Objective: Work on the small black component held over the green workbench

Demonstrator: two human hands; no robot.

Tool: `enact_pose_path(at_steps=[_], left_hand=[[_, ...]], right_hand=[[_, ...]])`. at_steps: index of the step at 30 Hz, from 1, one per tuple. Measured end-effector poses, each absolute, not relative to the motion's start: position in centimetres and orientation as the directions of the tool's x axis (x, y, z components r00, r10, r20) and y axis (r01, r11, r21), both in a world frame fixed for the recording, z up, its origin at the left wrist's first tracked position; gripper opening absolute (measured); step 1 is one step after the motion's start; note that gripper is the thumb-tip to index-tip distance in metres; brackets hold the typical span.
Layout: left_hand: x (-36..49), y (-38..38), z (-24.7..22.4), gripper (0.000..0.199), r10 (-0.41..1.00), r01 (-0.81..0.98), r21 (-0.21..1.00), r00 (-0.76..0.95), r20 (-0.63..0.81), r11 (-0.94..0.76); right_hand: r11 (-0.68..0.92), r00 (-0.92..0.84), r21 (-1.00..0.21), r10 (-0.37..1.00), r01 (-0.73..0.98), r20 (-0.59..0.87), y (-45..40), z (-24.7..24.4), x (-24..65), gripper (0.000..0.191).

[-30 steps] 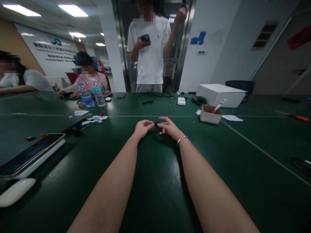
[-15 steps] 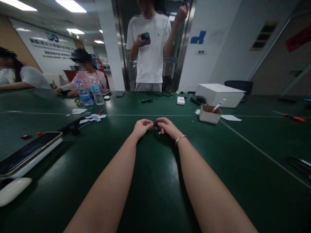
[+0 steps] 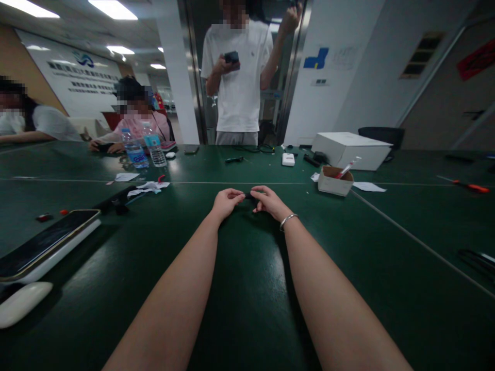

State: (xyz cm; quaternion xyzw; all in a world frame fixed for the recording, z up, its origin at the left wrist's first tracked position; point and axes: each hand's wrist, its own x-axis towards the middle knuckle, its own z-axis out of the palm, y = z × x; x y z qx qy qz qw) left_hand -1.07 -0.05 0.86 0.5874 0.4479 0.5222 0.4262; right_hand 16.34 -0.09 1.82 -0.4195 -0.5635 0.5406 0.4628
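Note:
Between my two hands is a small black object [image 3: 248, 196], too small and too covered by fingers to name. My left hand [image 3: 228, 202] pinches its left end between thumb and fingertips. From the other side, my right hand [image 3: 268, 201] closes thumb and forefinger on its right end, the other fingers curled below. A silver bangle [image 3: 288, 221] circles my right wrist. Both forearms reach forward low over the dark green table [image 3: 247, 288].
A small open carton [image 3: 334, 184] with a clear tube stands right of my hands, before a white box [image 3: 351, 150]. A phone [image 3: 50, 239], a white mouse [image 3: 23, 305] and paper scraps [image 3: 149, 188] lie left. Two water bottles [image 3: 135, 150] stand farther back. A person [image 3: 237, 77] stands opposite.
The fingers of my right hand have shifted slightly around the black object. Both hands otherwise stay in the same place, and the view moves very little.

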Motion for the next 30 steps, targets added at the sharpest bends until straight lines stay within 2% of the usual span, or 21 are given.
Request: enact_pose_path(at_steps=[3,4,6,7,8,11,13,14,17,18,22,27,30], left_hand=[[-1.04,0.08,0.76,0.023,0.973,0.073,0.97,0.044,0.228,-0.231],[-1.04,0.14,0.72,0.023,0.973,0.069,0.971,0.035,0.226,-0.228],[-1.03,0.27,0.64,0.022,0.974,0.059,0.972,0.026,0.224,-0.225],[-1.02,0.32,0.61,0.022,0.974,0.054,0.972,0.026,0.225,-0.227],[-1.02,0.35,0.59,0.022,0.973,0.051,0.972,0.028,0.229,-0.23],[-1.01,0.34,0.58,0.022,0.97,0.051,0.969,0.04,0.241,-0.243],[-1.01,0.3,0.59,0.024,0.969,0.058,0.967,0.036,0.245,-0.247],[-1.01,0.28,0.6,0.024,0.969,0.061,0.967,0.031,0.246,-0.247],[-1.01,0.24,0.63,0.024,0.97,0.061,0.968,0.013,0.242,-0.243],[-1.01,0.24,0.64,0.023,0.971,0.06,0.969,0.014,0.241,-0.241],[-1.04,0.28,0.61,0.022,0.969,0.074,0.966,0.024,0.246,-0.247],[-1.12,0.49,0.4,0.023,0.968,0.07,0.966,0.023,0.248,-0.249],[-1.14,0.6,0.32,0.024,0.968,0.068,0.965,0.03,0.25,-0.252]], right_hand=[[0.068,-0.233,-0.998,0.97,0.015,0.063,-0.11,1.84,16.39,0.014],[0.082,-0.249,-0.997,0.965,-0.002,0.08,-0.17,1.87,16.47,0.02],[0.101,-0.288,-0.991,0.95,-0.084,0.122,-0.32,1.98,16.61,0.048],[0.092,-0.286,-0.991,0.951,-0.097,0.116,-0.38,2.04,16.64,0.05],[0.075,-0.269,-0.992,0.958,-0.101,0.1,-0.42,2.09,16.61,0.047],[0.024,-0.214,-0.998,0.976,-0.051,0.034,-0.42,2.18,16.36,0.021],[0.028,-0.209,-0.999,0.977,-0.018,0.031,-0.41,2.21,16.24,0.013],[0.043,-0.216,-0.999,0.975,-0.019,0.046,-0.42,2.21,16.24,0.015],[0.065,-0.229,-0.995,0.97,-0.071,0.08,-0.45,2.21,16.36,0.044],[0.053,-0.214,-0.996,0.974,-0.076,0.068,-0.42,2.19,16.39,0.044],[0.006,-0.186,-1.0,0.982,-0.018,0.01,-0.19,1.99,16.4,0.019],[0.055,-0.219,-0.995,0.973,-0.088,0.073,-0.24,1.93,16.51,0.041],[0.02,-0.192,-0.996,0.981,-0.085,0.036,-0.27,1.96,16.51,0.022]])
